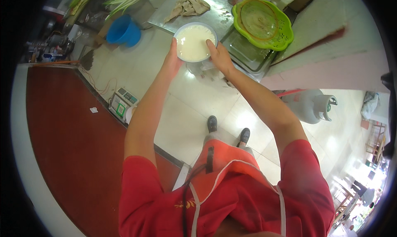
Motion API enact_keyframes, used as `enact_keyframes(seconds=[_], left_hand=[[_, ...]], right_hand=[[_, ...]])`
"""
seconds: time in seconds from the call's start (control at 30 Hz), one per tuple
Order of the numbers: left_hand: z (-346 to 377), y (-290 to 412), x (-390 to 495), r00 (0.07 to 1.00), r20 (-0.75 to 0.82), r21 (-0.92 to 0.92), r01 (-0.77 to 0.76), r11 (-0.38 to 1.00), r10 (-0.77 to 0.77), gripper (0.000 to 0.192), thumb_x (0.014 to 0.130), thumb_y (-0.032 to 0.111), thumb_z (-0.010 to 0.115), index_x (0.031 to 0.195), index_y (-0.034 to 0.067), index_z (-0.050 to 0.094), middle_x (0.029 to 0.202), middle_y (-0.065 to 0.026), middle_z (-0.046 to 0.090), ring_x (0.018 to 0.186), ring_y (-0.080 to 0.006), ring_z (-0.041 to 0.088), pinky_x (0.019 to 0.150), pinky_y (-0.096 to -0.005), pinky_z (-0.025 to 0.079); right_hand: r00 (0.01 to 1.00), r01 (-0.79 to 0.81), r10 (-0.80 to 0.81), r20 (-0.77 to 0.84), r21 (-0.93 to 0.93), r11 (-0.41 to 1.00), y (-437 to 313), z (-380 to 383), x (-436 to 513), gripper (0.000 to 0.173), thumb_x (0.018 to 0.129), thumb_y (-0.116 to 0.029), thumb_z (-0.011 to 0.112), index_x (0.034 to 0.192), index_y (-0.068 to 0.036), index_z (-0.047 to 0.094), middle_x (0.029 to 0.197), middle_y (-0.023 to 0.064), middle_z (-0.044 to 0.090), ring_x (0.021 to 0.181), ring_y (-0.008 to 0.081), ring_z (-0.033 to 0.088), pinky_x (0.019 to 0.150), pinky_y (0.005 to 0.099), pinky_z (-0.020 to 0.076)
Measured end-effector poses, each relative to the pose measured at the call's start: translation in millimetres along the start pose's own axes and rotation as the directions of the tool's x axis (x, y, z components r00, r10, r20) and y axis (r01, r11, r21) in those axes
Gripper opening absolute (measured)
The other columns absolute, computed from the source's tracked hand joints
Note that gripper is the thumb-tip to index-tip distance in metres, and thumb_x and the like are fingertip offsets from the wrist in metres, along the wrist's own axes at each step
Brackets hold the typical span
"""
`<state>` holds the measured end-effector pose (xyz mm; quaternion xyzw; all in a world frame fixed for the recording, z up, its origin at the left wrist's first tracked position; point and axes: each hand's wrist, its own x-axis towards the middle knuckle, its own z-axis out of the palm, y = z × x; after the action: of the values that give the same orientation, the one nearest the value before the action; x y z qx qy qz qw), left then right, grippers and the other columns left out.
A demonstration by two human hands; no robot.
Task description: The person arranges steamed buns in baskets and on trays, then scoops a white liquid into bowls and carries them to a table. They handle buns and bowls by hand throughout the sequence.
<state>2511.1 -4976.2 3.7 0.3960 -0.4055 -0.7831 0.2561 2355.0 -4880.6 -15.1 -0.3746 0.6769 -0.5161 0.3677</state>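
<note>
A round bowl [196, 42] filled nearly to its rim with a milky, pale liquid is held between both my hands, in front of the corner of a metal table [217, 15]. My left hand [173, 57] grips its left side, thumb along the rim. On the right side, my right hand [219, 55] holds it with the thumb over the edge, close to the liquid. A crumpled beige cloth [189, 6] lies on the table beyond the bowl. Right of the bowl, a green plastic basket [284, 29] with a round translucent lid in it stands by a rectangular metal tray [245, 52].
A blue plastic bucket [123, 32] and spring onions [128, 2] are at the upper left. A weighing scale [122, 102] stands at the edge of a dark red surface [74, 137]. To the right, a grey gas cylinder [302, 105] is on the tiled floor, beside a wall [335, 57].
</note>
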Motion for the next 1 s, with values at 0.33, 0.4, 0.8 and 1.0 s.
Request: enact_keyframes(seconds=[0.33,0.4,0.8,1.0], left_hand=[[-37.2,8.0,111.6,0.996,-0.086,0.498,0.044,0.866,-0.001,0.077,0.089,0.067,0.040,0.131,0.003,0.049,0.113,-0.0124,0.061,0.089,-0.0207,0.064,0.067,-0.0323,0.054],[-28.6,12.0,117.4,0.990,-0.134,0.516,0.035,0.856,0.040,0.075,0.089,0.066,0.040,0.129,0.003,0.051,0.107,-0.0118,0.062,0.081,-0.0193,0.064,0.063,-0.0301,0.054],[-101.6,-61.2,61.8,0.945,-0.327,-0.027,-0.033,0.999,0.022,0.050,0.099,0.039,0.043,0.141,0.014,0.036,0.114,-0.0149,0.057,0.078,-0.0187,0.054,0.080,-0.0355,0.052],[-254.3,-193.2,-72.1,0.740,-0.426,0.232,0.645,0.728,-0.520,0.025,0.095,0.030,0.054,0.105,0.008,0.060,0.089,-0.0072,0.062,0.074,-0.0131,0.060,0.063,-0.0258,0.050]], right_hand=[[0.959,-0.267,0.259,0.112,0.061,0.962,-2.0,-3.7,77.8,0.060,0.092,-0.050,0.048,0.102,0.008,0.056,0.077,0.0155,0.064,0.056,0.0212,0.061,0.050,0.0337,0.0498],[0.918,-0.375,0.357,0.171,0.084,0.923,-5.0,-10.7,84.9,0.063,0.091,-0.052,0.048,0.103,0.010,0.055,0.079,0.0164,0.064,0.055,0.0206,0.061,0.049,0.0328,0.0498],[0.818,-0.353,0.446,0.363,-0.295,0.888,2.0,-98.3,-141.9,0.060,0.090,-0.045,0.056,0.135,-0.007,0.047,0.109,0.0119,0.065,0.086,0.0272,0.066,0.087,0.0374,0.0476],[0.698,-0.381,0.715,-0.023,-0.858,0.344,6.8,-225.4,-327.3,0.051,0.087,-0.038,0.059,0.126,-0.005,0.051,0.106,0.0175,0.065,0.101,0.0359,0.061,0.086,0.0450,0.0485]])
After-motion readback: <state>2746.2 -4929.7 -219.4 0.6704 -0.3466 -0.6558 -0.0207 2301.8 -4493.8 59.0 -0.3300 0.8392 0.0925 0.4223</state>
